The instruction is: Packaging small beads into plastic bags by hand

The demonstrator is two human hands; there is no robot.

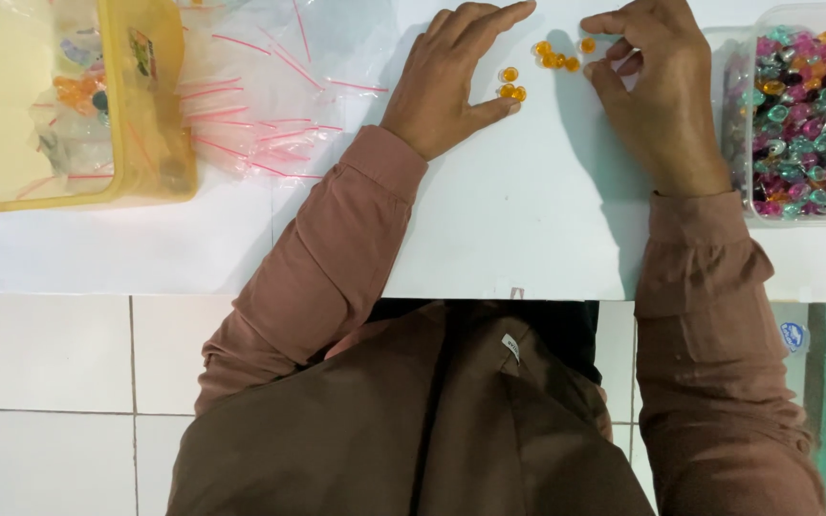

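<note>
Several small orange beads lie loose on the white table, between my two hands. My left hand rests palm down with fingers spread, its thumb tip touching two of the orange beads. My right hand is curled, thumb and forefinger pinched close beside one orange bead. I cannot tell whether that bead is gripped.
A clear plastic tub full of mixed coloured beads stands at the right edge. A pile of small clear zip bags with pink strips lies at the left. A yellow pouch holding bagged beads sits far left. Tiled floor shows below the table edge.
</note>
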